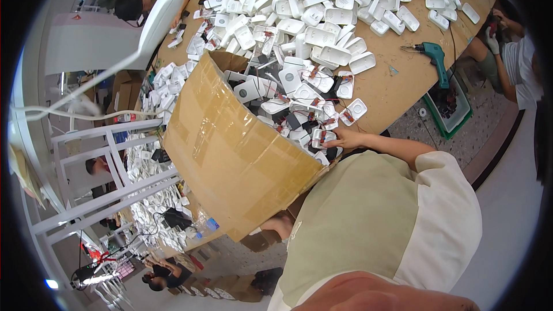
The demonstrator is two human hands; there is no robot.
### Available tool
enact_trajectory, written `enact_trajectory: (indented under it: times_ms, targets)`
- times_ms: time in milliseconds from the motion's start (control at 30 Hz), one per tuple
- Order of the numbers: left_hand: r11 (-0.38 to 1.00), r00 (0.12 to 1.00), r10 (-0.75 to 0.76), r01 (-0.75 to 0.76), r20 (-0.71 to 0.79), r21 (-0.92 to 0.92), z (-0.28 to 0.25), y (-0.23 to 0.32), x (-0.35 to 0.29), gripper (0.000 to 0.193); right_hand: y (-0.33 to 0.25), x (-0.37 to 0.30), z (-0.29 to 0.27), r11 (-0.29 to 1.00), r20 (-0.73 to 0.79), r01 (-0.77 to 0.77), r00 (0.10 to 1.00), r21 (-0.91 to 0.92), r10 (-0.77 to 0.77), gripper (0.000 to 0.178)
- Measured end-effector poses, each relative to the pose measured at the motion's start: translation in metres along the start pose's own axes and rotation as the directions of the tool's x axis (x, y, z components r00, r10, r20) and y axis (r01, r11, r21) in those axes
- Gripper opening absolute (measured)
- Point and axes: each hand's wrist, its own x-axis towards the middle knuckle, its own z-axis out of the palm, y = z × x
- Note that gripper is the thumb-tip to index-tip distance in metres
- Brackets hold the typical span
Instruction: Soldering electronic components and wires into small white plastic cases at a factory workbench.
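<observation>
A large brown cardboard box lies tipped on the table edge, its opening facing the far right. White plastic housings with red and black wires, circuit parts and small black pieces spill from its mouth. My right hand is at the near corner of that opening, its fingers closed on a wired white plastic housing. Below the box, bare skin of my left arm shows; the box hides the fingers of my left hand.
A big heap of white plastic shells covers the far table. A teal hot-air gun or similar power tool lies at its right edge, above a green-rimmed bin. A grey metal frame stands left. Other people sit nearby.
</observation>
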Motion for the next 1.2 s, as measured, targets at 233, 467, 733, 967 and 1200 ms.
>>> enact_trajectory:
  times_ms: [233, 467, 733, 967, 1200]
  targets:
    - [0.991, 0.991, -0.13, 0.131, 0.037, -0.029, -0.025, -0.009, 0.12, 0.085, -0.043, 0.057, 0.029, 0.95, -0.228, 0.303, 0.933, 0.081, -0.278, 0.105]
    - [0.996, 0.983, -0.087, 0.085, 0.16, 0.017, 0.009, -0.014, 0.047, 0.069, -0.006, 0.021, 0.03, 0.957, -0.208, 0.133, 0.96, -0.256, -0.189, 0.071]
    - [0.94, 0.808, -0.328, 0.226, 0.49, 0.255, -0.016, -0.098, 0.054, 0.067, 0.061, -0.107, -0.02, 0.969, -0.435, 0.011, 0.895, 0.247, 0.101, 0.061]
    - [0.751, 0.498, -0.623, 0.168, 0.603, 0.638, 0.014, -0.113, 0.092, 0.065, 0.134, -0.192, -0.018, 0.886, -0.545, 0.005, 0.79, 0.463, 0.281, 0.037]
    - [0.459, 0.192, -0.871, -0.007, 0.452, 0.888, 0.055, -0.163, 0.085, 0.063, 0.29, -0.348, 0.028, 0.615, -0.849, -0.718, 0.064, 0.327, 0.525, 0.031]
